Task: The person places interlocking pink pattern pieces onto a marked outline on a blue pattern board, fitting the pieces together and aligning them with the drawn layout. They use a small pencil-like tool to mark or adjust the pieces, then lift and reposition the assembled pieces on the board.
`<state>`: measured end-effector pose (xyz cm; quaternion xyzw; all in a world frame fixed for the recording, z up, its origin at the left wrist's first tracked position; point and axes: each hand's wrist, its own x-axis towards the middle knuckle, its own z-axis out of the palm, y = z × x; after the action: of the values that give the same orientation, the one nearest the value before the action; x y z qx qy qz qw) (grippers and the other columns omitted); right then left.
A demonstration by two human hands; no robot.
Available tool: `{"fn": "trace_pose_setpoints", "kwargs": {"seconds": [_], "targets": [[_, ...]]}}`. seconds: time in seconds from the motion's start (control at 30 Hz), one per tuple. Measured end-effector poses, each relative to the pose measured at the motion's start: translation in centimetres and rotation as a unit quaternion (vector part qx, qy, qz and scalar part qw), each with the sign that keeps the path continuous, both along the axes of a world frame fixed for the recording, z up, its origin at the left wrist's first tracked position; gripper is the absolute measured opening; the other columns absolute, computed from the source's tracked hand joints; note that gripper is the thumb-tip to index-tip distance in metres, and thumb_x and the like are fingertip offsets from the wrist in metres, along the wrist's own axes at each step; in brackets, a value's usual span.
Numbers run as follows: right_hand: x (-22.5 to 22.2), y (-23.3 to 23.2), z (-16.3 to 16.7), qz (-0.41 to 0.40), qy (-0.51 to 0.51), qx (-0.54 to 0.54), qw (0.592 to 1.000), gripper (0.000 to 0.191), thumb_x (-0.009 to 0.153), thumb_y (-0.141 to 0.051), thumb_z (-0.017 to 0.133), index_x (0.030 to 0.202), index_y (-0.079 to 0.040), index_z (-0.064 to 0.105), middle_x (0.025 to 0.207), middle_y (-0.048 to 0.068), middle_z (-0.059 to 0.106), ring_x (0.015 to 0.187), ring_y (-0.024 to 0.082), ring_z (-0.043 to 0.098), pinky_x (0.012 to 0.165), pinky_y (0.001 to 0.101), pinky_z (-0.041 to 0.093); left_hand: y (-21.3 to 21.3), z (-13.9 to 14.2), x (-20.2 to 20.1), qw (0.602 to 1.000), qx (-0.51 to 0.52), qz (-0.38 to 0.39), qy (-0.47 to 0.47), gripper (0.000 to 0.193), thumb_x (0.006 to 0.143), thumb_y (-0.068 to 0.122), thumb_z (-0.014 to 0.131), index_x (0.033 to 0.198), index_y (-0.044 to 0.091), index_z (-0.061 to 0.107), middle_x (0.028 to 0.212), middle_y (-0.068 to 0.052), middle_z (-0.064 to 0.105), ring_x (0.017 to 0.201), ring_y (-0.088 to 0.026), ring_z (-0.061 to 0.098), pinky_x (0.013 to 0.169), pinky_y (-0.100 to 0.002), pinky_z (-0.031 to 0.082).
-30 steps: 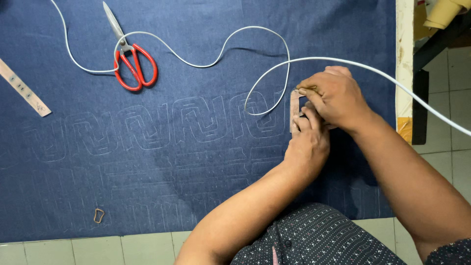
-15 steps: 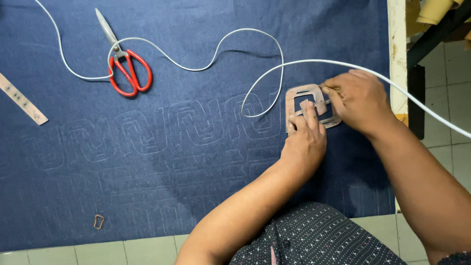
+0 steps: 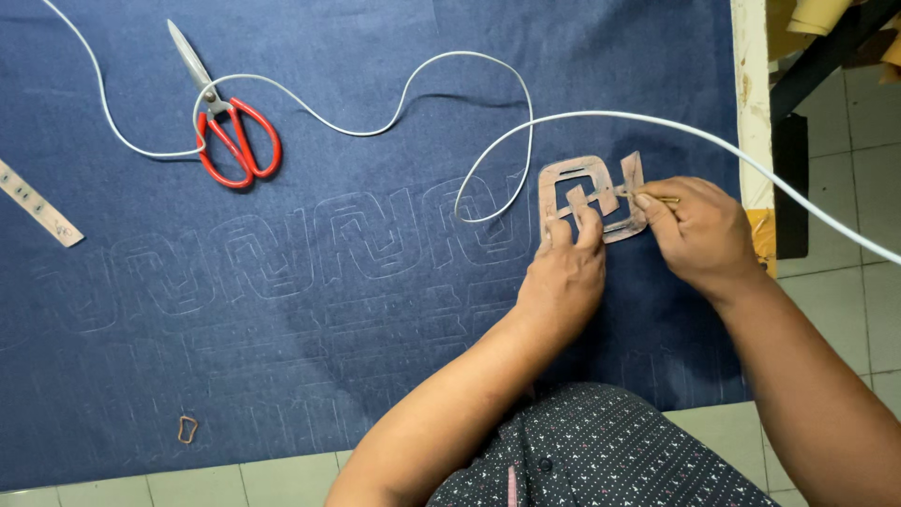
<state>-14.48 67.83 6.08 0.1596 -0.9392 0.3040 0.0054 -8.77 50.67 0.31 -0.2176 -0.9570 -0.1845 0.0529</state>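
Observation:
A flat pinkish cut-out template (image 3: 574,180) with looped bars lies on dark blue cloth (image 3: 310,366). My left hand (image 3: 563,272) presses its fingertips on the template's lower edge. My right hand (image 3: 699,230) pinches a thin yellowish marking stick (image 3: 664,199) whose tip touches the template's right edge. Faint traced outlines of the same shape run in a row across the cloth to the left of the template.
Red-handled scissors (image 3: 225,127) lie at the upper left. A white cord (image 3: 404,94) snakes across the cloth and off to the right. A beige strip (image 3: 38,202) sits at the left edge, a small brown loop (image 3: 187,429) near the bottom. Tiled floor (image 3: 873,169) lies beyond the cloth's right edge.
The template, held up between both hands a second ago, now lies flat on the cloth. My left hand pins it and my right hand has brought the stick to its edge.

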Motion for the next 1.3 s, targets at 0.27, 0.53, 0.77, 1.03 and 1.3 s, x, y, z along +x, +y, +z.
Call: {"fn": "trace_pose_setpoints", "kwargs": {"seconds": [0.27,0.53,0.77,1.03,1.3], "targets": [[0.8,-0.2,-0.2,-0.008,0.027,0.012,1.000,0.014,0.105,-0.011,0.066,0.106,-0.001,0.075,0.103,0.014,0.075,0.099,0.032,0.071,0.092,0.0409,0.054,-0.3,0.0,-0.1,1.000,0.007,-0.003,-0.003,0.039,0.092,0.015,0.056,0.123,-0.005,0.069,0.142,-0.023,0.047,0.114,-0.044,0.055,0.096,-0.042,0.055],[1.7,0.3,-0.6,0.000,0.036,0.020,0.999,0.013,0.102,-0.011,0.068,0.105,0.001,0.075,0.104,0.015,0.075,0.101,0.031,0.072,0.092,0.0405,0.056,-0.6,0.2,0.0,0.999,-0.017,-0.005,0.031,0.040,0.091,0.016,0.058,0.123,-0.002,0.070,0.140,-0.020,0.050,0.115,-0.041,0.055,0.095,-0.040,0.056],[2.2,0.0,-0.7,0.010,0.049,0.022,0.998,0.010,0.101,-0.008,0.069,0.104,0.001,0.074,0.102,0.014,0.075,0.099,0.032,0.071,0.090,0.0399,0.056,-0.9,0.2,-0.1,1.000,0.003,-0.018,-0.009,0.040,0.091,0.016,0.058,0.124,-0.003,0.069,0.141,-0.020,0.052,0.111,-0.037,0.057,0.092,-0.037,0.057],[2.6,-1.1,-1.1,0.033,0.081,0.009,0.996,0.009,0.098,-0.009,0.072,0.103,-0.002,0.074,0.102,0.013,0.074,0.100,0.031,0.072,0.092,0.0408,0.056,-3.1,1.1,-1.6,0.993,0.090,0.008,-0.082,0.046,0.083,0.009,0.057,0.127,0.004,0.070,0.151,-0.027,0.040,0.127,-0.039,0.052,0.097,-0.038,0.054],[0.7,-2.2,-1.0,0.030,0.082,0.008,0.996,0.010,0.101,-0.009,0.069,0.105,-0.002,0.074,0.101,0.014,0.074,0.093,0.031,0.070,0.085,0.0407,0.056,-3.6,2.3,-2.7,0.978,0.104,0.022,-0.180,0.033,0.089,0.013,0.060,0.119,0.013,0.073,0.151,-0.025,0.040,0.122,-0.034,0.053,0.097,-0.040,0.052]]}}
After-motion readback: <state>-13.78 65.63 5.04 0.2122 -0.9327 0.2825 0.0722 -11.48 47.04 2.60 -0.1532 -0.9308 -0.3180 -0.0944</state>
